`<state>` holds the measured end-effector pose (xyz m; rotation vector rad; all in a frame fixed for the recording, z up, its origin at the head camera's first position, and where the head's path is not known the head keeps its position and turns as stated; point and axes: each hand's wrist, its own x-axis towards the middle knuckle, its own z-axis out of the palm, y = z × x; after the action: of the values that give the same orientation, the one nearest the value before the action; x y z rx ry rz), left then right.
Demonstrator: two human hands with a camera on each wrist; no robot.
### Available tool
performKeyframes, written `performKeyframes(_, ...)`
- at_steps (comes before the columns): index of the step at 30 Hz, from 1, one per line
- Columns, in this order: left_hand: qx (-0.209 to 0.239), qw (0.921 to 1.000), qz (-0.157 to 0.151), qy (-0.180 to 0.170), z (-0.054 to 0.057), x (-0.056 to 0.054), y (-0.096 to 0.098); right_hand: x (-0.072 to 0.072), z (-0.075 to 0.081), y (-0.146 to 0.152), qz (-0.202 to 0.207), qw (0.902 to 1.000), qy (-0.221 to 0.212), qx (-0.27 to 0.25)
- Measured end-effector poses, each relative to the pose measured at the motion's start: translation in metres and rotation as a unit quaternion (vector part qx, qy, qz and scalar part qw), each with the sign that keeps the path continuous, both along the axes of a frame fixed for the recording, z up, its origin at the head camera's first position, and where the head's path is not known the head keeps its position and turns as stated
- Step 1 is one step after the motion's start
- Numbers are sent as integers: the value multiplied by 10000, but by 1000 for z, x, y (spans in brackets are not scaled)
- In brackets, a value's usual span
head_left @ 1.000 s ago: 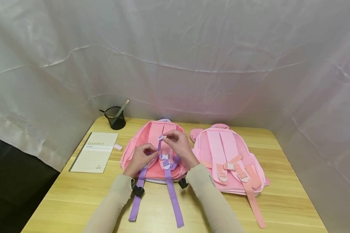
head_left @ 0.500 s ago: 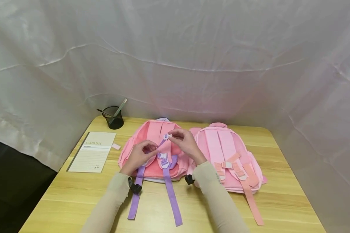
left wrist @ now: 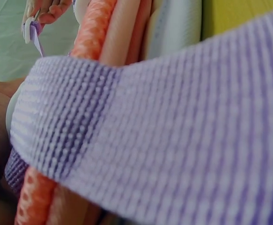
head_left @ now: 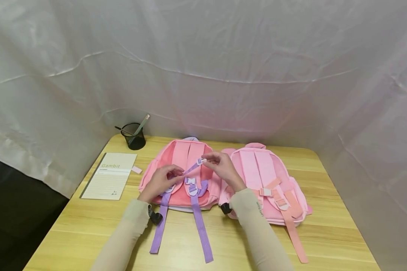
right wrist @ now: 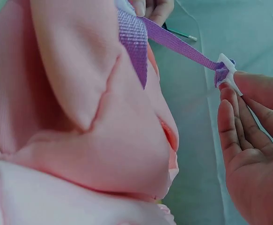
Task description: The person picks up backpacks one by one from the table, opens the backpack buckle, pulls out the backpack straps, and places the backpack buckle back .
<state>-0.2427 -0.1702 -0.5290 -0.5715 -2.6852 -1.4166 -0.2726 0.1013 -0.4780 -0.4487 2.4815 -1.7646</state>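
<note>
A pink backpack (head_left: 207, 184) with purple straps lies back side up on the table. Over it, my right hand (head_left: 224, 170) pinches a small white buckle (right wrist: 229, 70) on the end of a thin purple strap (right wrist: 183, 49). The strap runs taut and slanting down to my left hand (head_left: 162, 181), whose thumb and fingertips pinch its lower part. Just below sits a white buckle piece (head_left: 190, 181) on the backpack's right shoulder strap. In the left wrist view a wide purple webbing strap (left wrist: 183, 112) fills most of the picture, and it hides most of the left hand.
A lighter pink backpack (head_left: 266, 165) with orange straps lies close on the right. To the left are a notebook (head_left: 110, 177), a pink eraser (head_left: 136, 170) and a black mesh pen cup (head_left: 135, 142). Two loose purple strap ends (head_left: 201, 235) trail toward the table's front.
My right hand has moved to the right with the buckle, drawing the thin strap from near upright to a slant. My left hand has stayed nearly in place.
</note>
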Motion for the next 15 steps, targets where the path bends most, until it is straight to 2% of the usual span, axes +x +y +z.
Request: performKeyframes(15, -260, 9996, 62, 86, -7, -1, 1, -1, -13, 10, -61, 9997, -195, 160)
